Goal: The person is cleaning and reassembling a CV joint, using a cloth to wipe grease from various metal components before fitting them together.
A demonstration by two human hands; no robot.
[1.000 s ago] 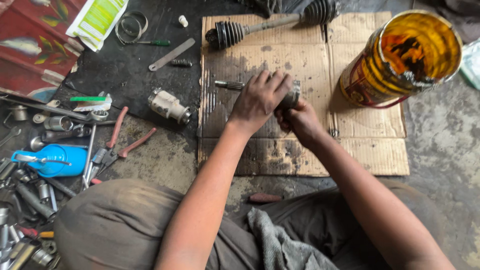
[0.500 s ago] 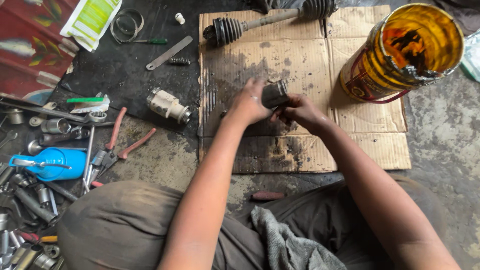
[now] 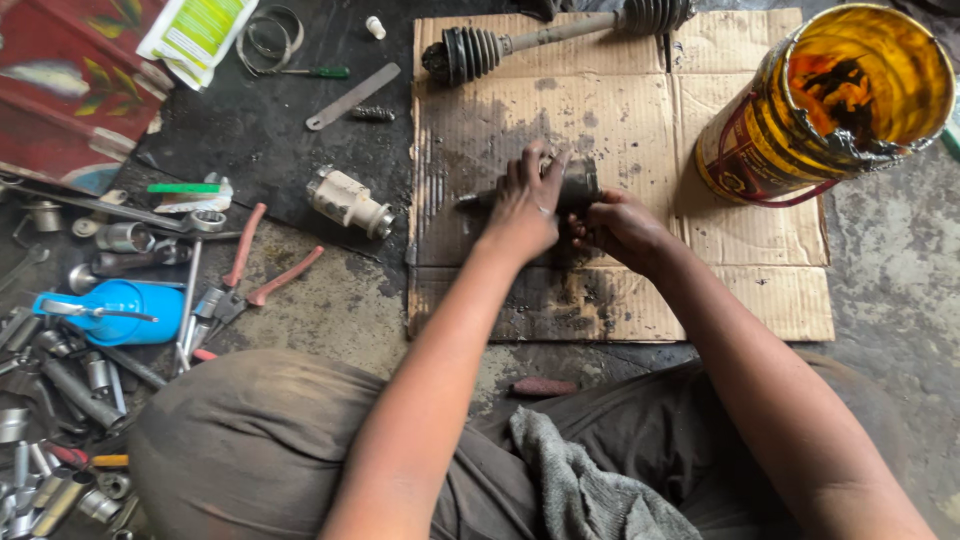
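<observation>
Lowered back onto the cardboard (image 3: 620,110), the greasy metal cylinder (image 3: 572,185) lies gripped under left fingers (image 3: 528,170), right hand (image 3: 620,228) clasping its end.

Beyond my work, a dented yellow metal drum (image 3: 830,100) stands on the flattened brown cardboard sheet (image 3: 740,290), with a black rubber-booted axle shaft (image 3: 540,38) along its far edge. On the dark floor to my left lie a cream cylindrical motor part (image 3: 348,200), red-handled pliers (image 3: 255,270), a blue plastic oil can (image 3: 115,312) and scattered steel sockets (image 3: 70,380). A grey rag (image 3: 580,480) drapes my lap.
</observation>
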